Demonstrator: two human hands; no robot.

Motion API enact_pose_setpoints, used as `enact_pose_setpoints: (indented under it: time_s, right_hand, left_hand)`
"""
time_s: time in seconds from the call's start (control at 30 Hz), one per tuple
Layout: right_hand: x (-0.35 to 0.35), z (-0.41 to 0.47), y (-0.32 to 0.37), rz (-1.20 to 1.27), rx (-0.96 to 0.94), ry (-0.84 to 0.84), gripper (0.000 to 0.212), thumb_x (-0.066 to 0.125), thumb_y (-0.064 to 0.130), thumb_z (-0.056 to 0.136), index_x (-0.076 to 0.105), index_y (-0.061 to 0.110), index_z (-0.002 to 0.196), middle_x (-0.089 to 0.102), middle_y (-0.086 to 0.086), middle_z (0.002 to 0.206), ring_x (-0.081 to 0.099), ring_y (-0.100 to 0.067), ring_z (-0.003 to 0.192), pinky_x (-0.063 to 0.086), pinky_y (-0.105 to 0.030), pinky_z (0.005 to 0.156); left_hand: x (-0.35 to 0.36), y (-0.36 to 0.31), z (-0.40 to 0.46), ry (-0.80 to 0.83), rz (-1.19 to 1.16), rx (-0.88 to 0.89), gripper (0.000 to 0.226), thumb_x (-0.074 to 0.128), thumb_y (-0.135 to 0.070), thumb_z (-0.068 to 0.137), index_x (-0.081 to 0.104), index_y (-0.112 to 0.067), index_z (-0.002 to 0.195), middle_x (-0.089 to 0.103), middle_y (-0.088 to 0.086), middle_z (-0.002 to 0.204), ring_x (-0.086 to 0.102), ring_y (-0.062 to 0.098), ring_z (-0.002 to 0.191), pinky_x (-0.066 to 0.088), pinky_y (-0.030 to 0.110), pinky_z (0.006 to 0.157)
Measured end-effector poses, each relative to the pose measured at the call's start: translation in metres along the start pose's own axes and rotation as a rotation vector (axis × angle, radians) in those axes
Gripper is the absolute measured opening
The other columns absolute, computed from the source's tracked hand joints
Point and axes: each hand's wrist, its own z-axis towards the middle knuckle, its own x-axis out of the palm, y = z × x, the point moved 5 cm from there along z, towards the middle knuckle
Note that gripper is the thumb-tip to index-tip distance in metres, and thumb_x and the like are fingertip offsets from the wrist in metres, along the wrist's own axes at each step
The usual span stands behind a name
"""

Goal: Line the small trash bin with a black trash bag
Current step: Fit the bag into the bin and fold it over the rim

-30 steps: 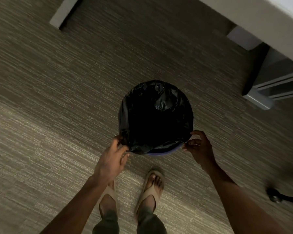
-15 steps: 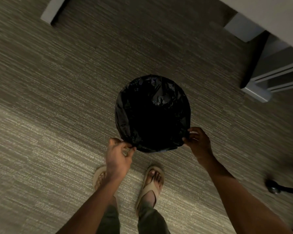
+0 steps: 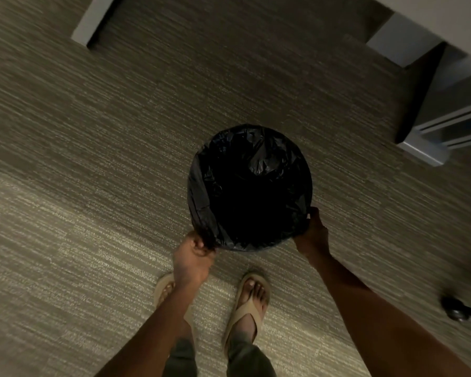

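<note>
Currently: L hand (image 3: 192, 258) & R hand (image 3: 312, 235), arms extended down, fingers pinching black trash bag (image 3: 249, 186) edge over bin.

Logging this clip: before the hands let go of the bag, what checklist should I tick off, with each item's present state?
1. Crinkled black plastic trash bag covers the bin's mouth all round: ok; no rim shows.
2. Left hand pinches the bag's near-left edge: ok.
3. Right hand touches the near-right edge: ok; whether it grips, cannot tell.
4. Bag pushed down to the bin's bottom: cannot tell; the inside is dark.
5. Bin upright on the grey striped carpet: ok.
6. Sandalled feet apart from the bin: ok.
</note>
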Motion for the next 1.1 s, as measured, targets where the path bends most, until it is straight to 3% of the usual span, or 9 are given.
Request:
enact_pose_setpoints:
  time_s: [0.17,0.27,0.37,0.5,0.57,0.77,0.87,1.0,1.1]
  right_hand:
    - [0.001,0.004,0.009,-0.105,0.000,-0.078,0.042,0.069,0.007,0.087,0.051,0.012,0.124,0.069,-0.013,0.079,0.068,-0.035,0.070,0.055,-0.038,0.056]
    - [0.000,0.013,-0.002,0.087,0.237,0.040,0.036,0.074,-0.005,0.084,0.060,0.004,0.116,0.072,-0.021,0.084,0.069,-0.034,0.069,0.061,-0.042,0.062]
    - [-0.010,0.016,-0.002,0.540,0.470,0.203,0.018,0.056,-0.007,0.097,0.063,0.007,0.106,0.070,-0.018,0.094,0.072,-0.028,0.072,0.061,-0.036,0.061]
    - [-0.048,0.035,0.013,0.500,0.287,-0.067,0.026,0.048,0.022,0.106,0.065,0.016,0.124,0.068,-0.009,0.115,0.070,-0.024,0.095,0.056,-0.039,0.077]
    - [-0.045,0.040,0.037,0.409,0.105,0.007,0.036,0.045,0.048,0.104,0.065,0.028,0.126,0.069,-0.003,0.126,0.067,-0.020,0.110,0.055,-0.042,0.088]
    - [-0.014,0.056,0.063,0.403,0.195,0.140,0.069,0.031,0.065,0.103,0.051,0.019,0.149,0.058,-0.009,0.146,0.058,-0.031,0.129,0.049,-0.045,0.107]
    - [-0.017,0.057,0.060,0.306,0.268,0.104,0.073,0.031,0.068,0.101,0.062,0.014,0.138,0.066,-0.007,0.125,0.064,-0.028,0.107,0.052,-0.038,0.090]
    - [-0.036,0.055,0.057,0.266,0.085,-0.164,0.068,0.040,0.068,0.096,0.061,0.019,0.138,0.065,-0.011,0.136,0.066,-0.024,0.106,0.052,-0.031,0.074]
    - [-0.020,0.048,0.053,0.292,0.036,0.044,0.070,0.041,0.067,0.099,0.046,0.020,0.151,0.058,-0.008,0.147,0.061,-0.028,0.126,0.053,-0.041,0.094]
  left_hand:
    - [-0.010,0.006,0.021,-0.041,-0.067,-0.060,0.028,0.081,0.007,0.080,0.065,-0.015,0.086,0.070,-0.004,0.082,0.065,0.019,0.079,0.047,0.004,0.058]
    - [-0.021,-0.002,0.029,-0.079,-0.157,-0.104,0.028,0.071,0.007,0.089,0.069,-0.008,0.113,0.074,0.008,0.110,0.066,0.023,0.102,0.052,0.023,0.089]
    - [-0.044,-0.013,0.018,-0.265,-0.320,-0.123,0.031,0.065,-0.006,0.098,0.065,-0.019,0.126,0.069,-0.001,0.121,0.065,0.021,0.114,0.047,0.031,0.098]
    - [-0.027,-0.041,-0.002,-0.085,-0.401,-0.014,0.047,0.048,-0.044,0.107,0.043,-0.035,0.153,0.057,-0.013,0.144,0.056,0.016,0.128,0.043,0.042,0.111]
    - [-0.007,-0.050,-0.001,0.051,-0.516,-0.087,0.061,0.042,-0.058,0.105,0.031,-0.035,0.160,0.043,-0.001,0.164,0.048,0.027,0.144,0.039,0.054,0.120]
    - [0.007,-0.067,0.021,0.169,-0.569,-0.168,0.062,0.041,-0.064,0.102,0.052,-0.025,0.151,0.064,0.006,0.144,0.061,0.029,0.130,0.047,0.052,0.114]
    - [-0.008,-0.066,0.028,0.170,-0.439,-0.141,0.057,0.046,-0.066,0.100,0.064,-0.028,0.137,0.073,0.000,0.122,0.068,0.026,0.117,0.051,0.051,0.109]
    - [-0.042,-0.057,0.036,-0.018,-0.394,-0.054,0.037,0.062,-0.068,0.089,0.065,-0.041,0.114,0.070,0.005,0.134,0.063,0.033,0.123,0.050,0.055,0.107]
    - [-0.037,-0.054,0.030,0.140,-0.369,-0.046,0.054,0.063,-0.077,0.076,0.069,-0.042,0.117,0.075,-0.006,0.123,0.070,0.019,0.110,0.057,0.043,0.089]
